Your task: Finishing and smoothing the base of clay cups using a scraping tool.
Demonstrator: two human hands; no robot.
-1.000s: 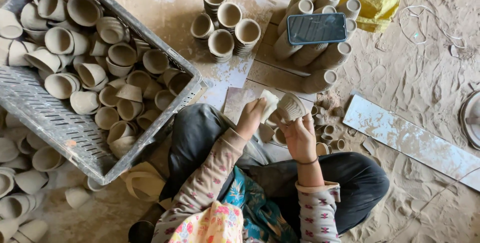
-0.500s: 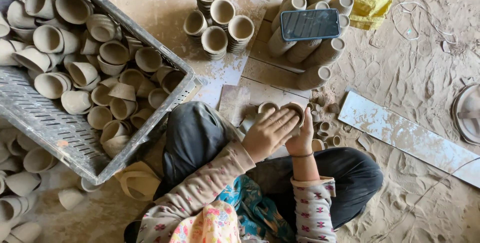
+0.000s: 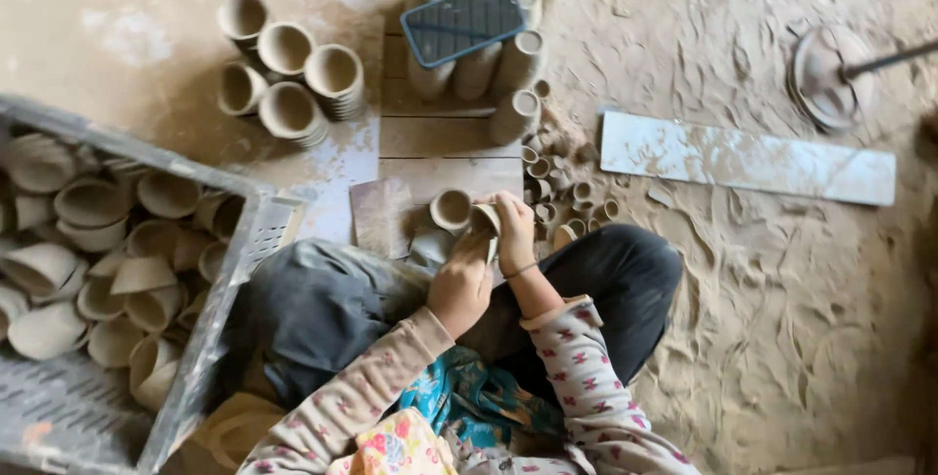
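I sit cross-legged on sandy ground. My right hand (image 3: 510, 231) grips a small unfired clay cup (image 3: 485, 218) by its rim, just above my knee. Another small clay cup (image 3: 450, 209) stands mouth-up on the wooden board (image 3: 440, 143), touching the held one. My left hand (image 3: 459, 284) rests lower, close to my lap, with its fingers curled. A grey pad (image 3: 428, 246) lies right at its fingertips; whether the fingers hold it is hidden.
A grey plastic crate (image 3: 230, 270) full of clay cups sits at the left. Stacked cups (image 3: 288, 74) lie on the board, and further stacks carry a phone (image 3: 464, 21). Tiny cups (image 3: 562, 187) lie by my knee. A white strip (image 3: 747, 157) and a round wheel (image 3: 826, 74) lie at the right.
My left hand has drawn back from the cup toward my lap. My right hand stays on its cup. The view has shifted, so the crate sits further left.
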